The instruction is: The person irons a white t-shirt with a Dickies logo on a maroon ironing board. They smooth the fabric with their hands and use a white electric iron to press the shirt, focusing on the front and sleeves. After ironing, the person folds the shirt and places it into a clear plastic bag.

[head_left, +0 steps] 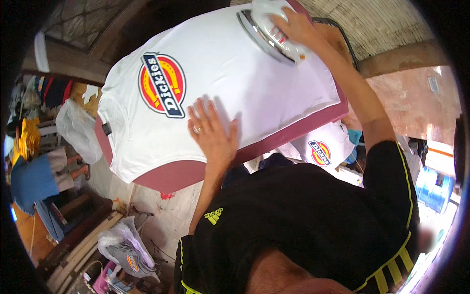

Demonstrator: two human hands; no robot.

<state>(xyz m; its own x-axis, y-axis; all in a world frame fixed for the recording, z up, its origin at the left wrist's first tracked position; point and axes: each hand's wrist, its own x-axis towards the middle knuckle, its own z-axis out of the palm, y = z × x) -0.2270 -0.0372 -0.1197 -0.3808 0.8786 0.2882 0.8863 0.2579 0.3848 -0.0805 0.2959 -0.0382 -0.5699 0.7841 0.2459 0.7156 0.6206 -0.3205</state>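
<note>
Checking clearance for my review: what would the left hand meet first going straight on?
The left hand appears flat on the white shirt; ahead lies more shirt, the printed emblem close beside that line, perhaps brushed.

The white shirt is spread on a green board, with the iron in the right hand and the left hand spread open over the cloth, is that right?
Not quite: the board is dark red, not green, as the head view shows. The white shirt, iron, right hand and left hand are as you said.
</note>
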